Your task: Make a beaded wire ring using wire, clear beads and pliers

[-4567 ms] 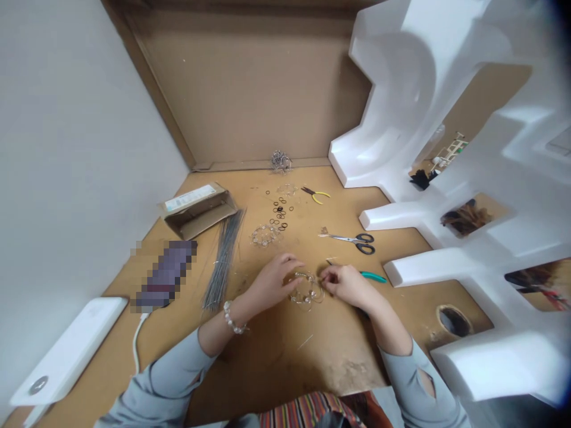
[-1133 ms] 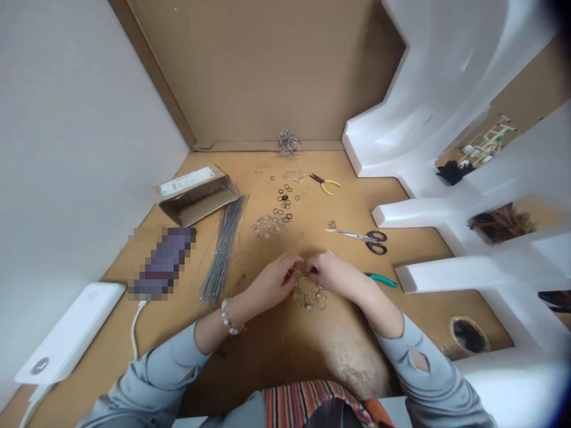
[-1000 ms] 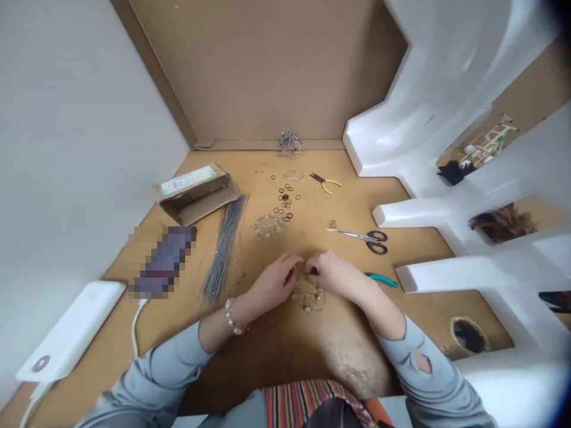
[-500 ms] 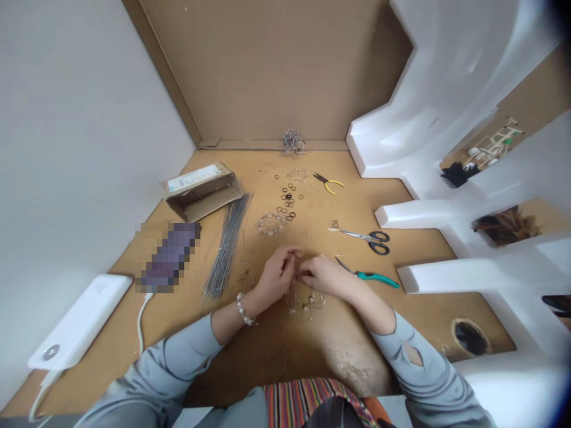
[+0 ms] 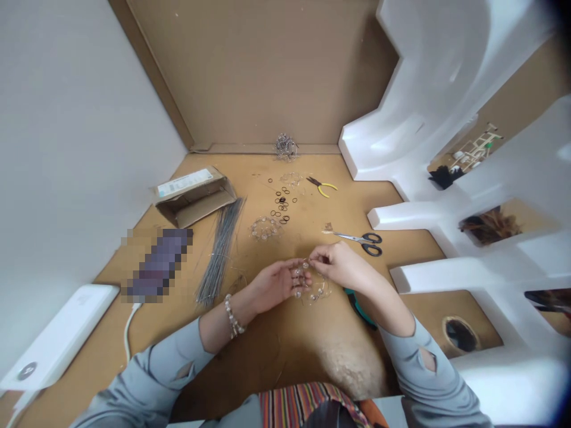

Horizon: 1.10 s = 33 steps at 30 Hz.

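A thin wire strand with clear round beads (image 5: 318, 293) hangs in loops between my two hands, above the table. My left hand (image 5: 282, 282) is turned palm up and holds the strand, its beads lying across the curled fingers. My right hand (image 5: 341, 264) pinches the wire near one bead, close to the left fingertips. Under my right forearm lies a tool with teal handles (image 5: 360, 309), partly covered. Another ring of beaded wire (image 5: 266, 228) rests on the table beyond my left hand.
Scissors (image 5: 362, 240) and yellow-handled pliers (image 5: 322, 186) lie to the right. Small dark rings (image 5: 282, 201) are scattered mid-table. A bundle of grey wires (image 5: 218, 255), a cardboard box (image 5: 196, 199), a blurred-out phone (image 5: 163, 261) and a white power bank (image 5: 62, 336) are on the left.
My left hand has rolled palm up and its fingers have spread under the strand. My right hand has moved a little right and up, its forearm now covering the teal-handled tool. The view has shifted slightly.
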Tool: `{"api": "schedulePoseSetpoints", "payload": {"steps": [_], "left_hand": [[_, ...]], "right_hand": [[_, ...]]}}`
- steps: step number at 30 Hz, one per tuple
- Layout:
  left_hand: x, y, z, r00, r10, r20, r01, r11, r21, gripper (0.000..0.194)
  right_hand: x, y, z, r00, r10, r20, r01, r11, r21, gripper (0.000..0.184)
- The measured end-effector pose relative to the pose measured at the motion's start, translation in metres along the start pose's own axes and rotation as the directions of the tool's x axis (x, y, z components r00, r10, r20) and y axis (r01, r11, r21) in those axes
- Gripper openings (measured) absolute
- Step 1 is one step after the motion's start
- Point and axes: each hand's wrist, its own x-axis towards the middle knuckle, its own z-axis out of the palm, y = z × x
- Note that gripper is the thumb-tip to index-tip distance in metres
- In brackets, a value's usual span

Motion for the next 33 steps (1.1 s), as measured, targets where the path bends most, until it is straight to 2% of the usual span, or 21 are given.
{"api": "schedulePoseSetpoints", "payload": {"steps": [5, 10, 14, 20, 23, 24, 27, 29, 31, 33], "left_hand": [[0.001, -0.001, -0.001, 1.000, -0.005, 0.024, 0.005, 1.000, -0.006, 0.029], [0.001, 0.003, -0.006, 0.995, 0.099, -0.013, -0.095, 0.977, 0.192, 0.033], [-0.002, 0.011, -0.011, 0.995, 0.086, -0.049, -0.053, 0.882, 0.468, 0.038], [-0.008, 0.020, -0.022, 0.999, -0.025, -0.022, 0.034, 0.731, 0.682, 0.034], [-0.011, 0.024, -0.022, 0.999, 0.005, -0.043, 0.032, 0.596, 0.802, 0.034], [-0.012, 0.026, -0.022, 0.998, 0.043, -0.050, 0.020, 0.518, 0.855, 0.033], [-0.017, 0.033, -0.020, 0.978, 0.205, -0.035, -0.008, 0.202, 0.979, 0.030], [-0.020, 0.038, -0.019, 0.953, 0.301, -0.008, -0.006, 0.047, 0.999, 0.026], [-0.022, 0.041, -0.017, 0.936, 0.352, 0.012, -0.007, -0.017, 1.000, 0.025], [-0.023, 0.041, -0.014, 0.926, 0.376, 0.030, -0.020, -0.032, 0.999, 0.024]], "right_hand": [[-0.002, 0.002, -0.001, 1.000, 0.010, 0.029, -0.010, 1.000, -0.013, 0.017], [-0.002, 0.004, -0.002, 0.999, 0.036, -0.001, -0.036, 0.992, -0.119, 0.016], [0.003, 0.003, 0.008, 0.997, 0.076, 0.019, -0.070, 0.971, -0.227, 0.016], [0.011, 0.002, 0.025, 0.994, 0.079, 0.072, -0.056, 0.957, -0.286, 0.017], [0.012, 0.004, 0.028, 0.994, 0.069, 0.083, -0.046, 0.966, -0.255, 0.016], [0.012, 0.004, 0.029, 0.994, 0.068, 0.083, -0.045, 0.968, -0.246, 0.016], [0.013, 0.007, 0.032, 0.994, 0.063, 0.086, -0.042, 0.972, -0.230, 0.017], [0.014, 0.009, 0.035, 0.994, 0.053, 0.098, -0.032, 0.977, -0.212, 0.017], [0.014, 0.011, 0.037, 0.993, 0.039, 0.112, -0.018, 0.983, -0.182, 0.016], [0.014, 0.013, 0.039, 0.992, 0.032, 0.122, -0.015, 0.990, -0.140, 0.016]]}}
